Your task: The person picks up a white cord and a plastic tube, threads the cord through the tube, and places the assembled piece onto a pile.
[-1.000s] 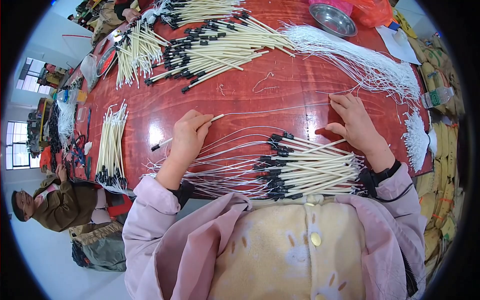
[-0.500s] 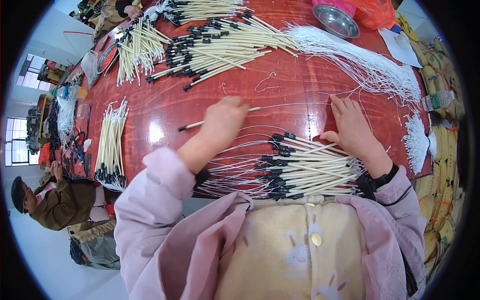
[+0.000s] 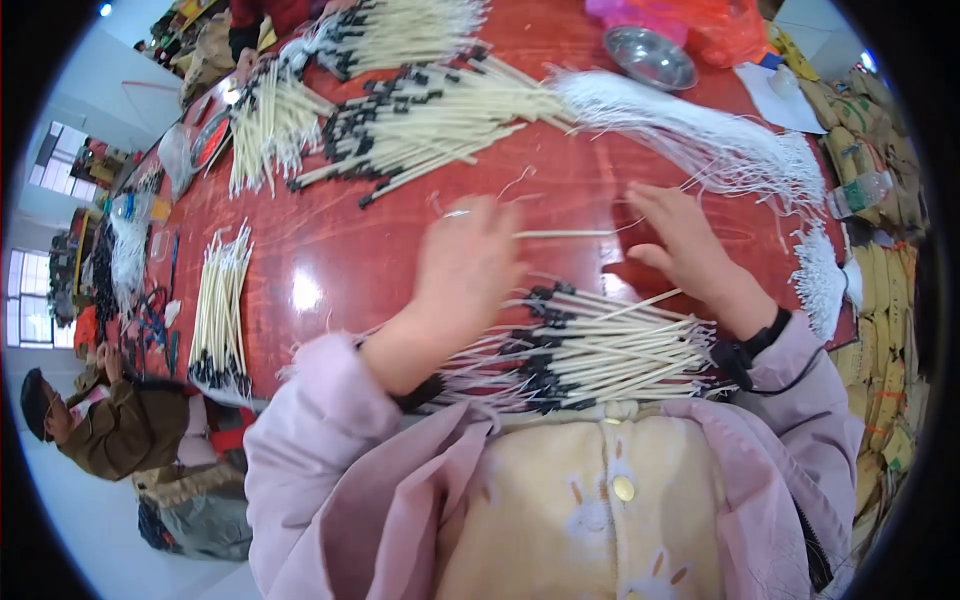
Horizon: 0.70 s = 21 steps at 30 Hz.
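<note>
My left hand [image 3: 468,262] is blurred by motion over the middle of the table, and its fingers cannot be made out. A thin cream stick [image 3: 568,234] runs out from under it towards my right hand [image 3: 682,240]; its left end is hidden by the left hand. My right hand has its fingers stretched and its thumb apart, close to the stick's right end. Close to my body lies a pile of cream sticks with black ends [image 3: 630,345]. White cords [image 3: 480,375] trail leftwards from that pile, partly behind my left forearm.
Bundles of cream sticks [image 3: 430,120] and a fan of white cords [image 3: 690,125] cover the far side of the red table [image 3: 330,235]. A metal bowl [image 3: 650,58] stands by red and pink bags. Another bundle [image 3: 222,310] lies left, near a seated person [image 3: 130,420].
The stick has shifted right, its free end now close to my right hand. My left hand has moved slightly right and nearer to me. The whole view has shifted slightly.
</note>
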Tool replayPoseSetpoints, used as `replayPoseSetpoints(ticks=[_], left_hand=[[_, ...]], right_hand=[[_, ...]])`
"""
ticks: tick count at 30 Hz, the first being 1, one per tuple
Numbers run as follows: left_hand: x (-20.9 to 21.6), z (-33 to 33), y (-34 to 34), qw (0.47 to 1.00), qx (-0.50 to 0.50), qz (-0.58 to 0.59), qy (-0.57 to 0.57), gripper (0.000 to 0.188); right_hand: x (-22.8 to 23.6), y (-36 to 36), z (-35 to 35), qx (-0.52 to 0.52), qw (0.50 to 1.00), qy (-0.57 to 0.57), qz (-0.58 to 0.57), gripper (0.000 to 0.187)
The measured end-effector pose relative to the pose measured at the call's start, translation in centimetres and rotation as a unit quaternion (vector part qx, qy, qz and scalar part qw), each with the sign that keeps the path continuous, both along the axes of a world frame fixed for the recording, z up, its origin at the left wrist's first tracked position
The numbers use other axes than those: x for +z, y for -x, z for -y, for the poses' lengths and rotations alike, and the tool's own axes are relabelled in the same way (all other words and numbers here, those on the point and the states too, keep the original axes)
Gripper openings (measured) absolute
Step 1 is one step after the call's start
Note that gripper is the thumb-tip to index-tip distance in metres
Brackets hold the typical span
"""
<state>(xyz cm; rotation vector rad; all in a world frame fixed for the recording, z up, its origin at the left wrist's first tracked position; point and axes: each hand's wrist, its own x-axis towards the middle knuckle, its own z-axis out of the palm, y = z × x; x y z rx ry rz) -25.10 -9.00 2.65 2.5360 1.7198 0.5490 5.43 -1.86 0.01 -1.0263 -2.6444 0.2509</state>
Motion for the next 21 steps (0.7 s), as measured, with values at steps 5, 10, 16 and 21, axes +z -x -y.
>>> replayPoseSetpoints(ticks=[5, 10, 16, 21], left_hand=[[-6.3, 0.4, 6.7, 0.992, 0.094, -0.074, 0.049, 0.030], [-5.2, 0.1, 7.1, 0.998, 0.063, 0.005, 0.030, 0.013], [-2.9, 0.7, 9.1, 0.993, 0.059, 0.099, -0.024, 0.013], [-1.1, 2.4, 17.5, 0.950, 0.254, 0.180, -0.001, 0.015]], right_hand=[[-1.6, 4.6, -0.8, 0.084, 0.995, 0.001, 0.050, 0.032], [-2.7, 5.2, -1.7, 0.104, 0.987, -0.124, 0.022, 0.013], [-2.9, 4.2, -1.5, 0.076, 0.985, -0.151, 0.028, 0.006], [-1.7, 1.6, -1.4, 0.058, 0.991, -0.119, -0.002, 0.008]])
